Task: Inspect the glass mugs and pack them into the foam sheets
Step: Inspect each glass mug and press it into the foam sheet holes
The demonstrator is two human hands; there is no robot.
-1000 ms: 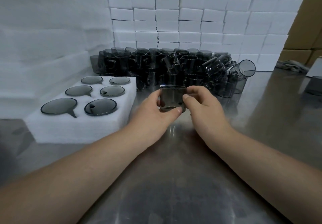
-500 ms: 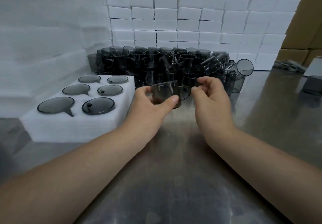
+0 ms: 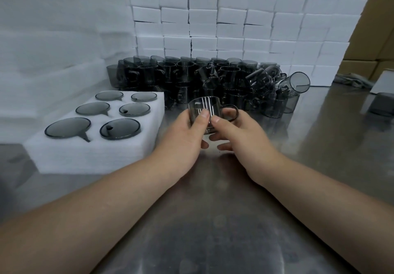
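Both hands grasp one glass mug [image 3: 203, 108], centre of view, over the desk [image 3: 213, 220].

Left hand [image 3: 183, 131]: fingers curled round the mug's left side, thumb pressed flat on the near wall. One fingertip shows below the base.

Right hand [image 3: 241, 135]: thumb on the near wall, tip just beside the left thumb. The other fingers wrap the right side, and one shows through the handle [image 3: 234, 111] loop. Two fingertips curl under the base.

The mug is upright, rim up, smoky grey glass, handle pointing right. It sits between the two hands, at the fingertips and ahead of both wrists. It looks lifted off the desk, though the gap is hard to judge.

Foam sheet [image 3: 96, 154] lies left of the left hand, flat on the desk, near but not touching. It has six round cutouts in two columns, each filled with a packed mug [image 3: 68, 127], dark glass flush with the foam. Cannot tell which way up they sit.

Pile of loose mugs [image 3: 191, 75] sits just behind the held mug, some upright, some tipped; one at the right end lies tilted with its mouth toward the camera.

Wall of white foam blocks [image 3: 234, 18] stands behind the pile. Stacked foam sheets [image 3: 53, 28] at far left, cardboard boxes [image 3: 379, 28] at far right.
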